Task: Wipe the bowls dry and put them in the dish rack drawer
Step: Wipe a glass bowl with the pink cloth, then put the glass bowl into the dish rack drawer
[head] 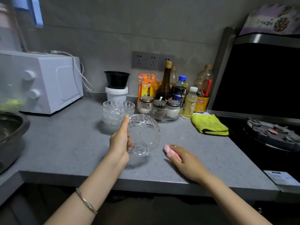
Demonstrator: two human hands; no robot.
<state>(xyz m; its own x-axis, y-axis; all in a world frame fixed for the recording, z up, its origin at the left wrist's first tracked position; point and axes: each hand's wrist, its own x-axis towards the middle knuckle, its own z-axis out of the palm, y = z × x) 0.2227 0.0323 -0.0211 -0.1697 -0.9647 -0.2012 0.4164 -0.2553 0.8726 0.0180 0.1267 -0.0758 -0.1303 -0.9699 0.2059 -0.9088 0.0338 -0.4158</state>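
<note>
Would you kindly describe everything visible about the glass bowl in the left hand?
The bowl is clear cut glass with a faceted pattern and a round plain centre at its base. It looks empty and is tilted nearly on edge over the grey counter. The left hand grips its left rim, thumb pointing up along the edge.

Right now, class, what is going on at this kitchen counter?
A person's left hand holds a clear glass bowl tipped on its side above the grey counter, thumb along the rim. The right hand lies on a pink cloth on the counter; whether it grips the cloth is unclear. A stack of bowls stands behind. No drawer is in view.
</note>
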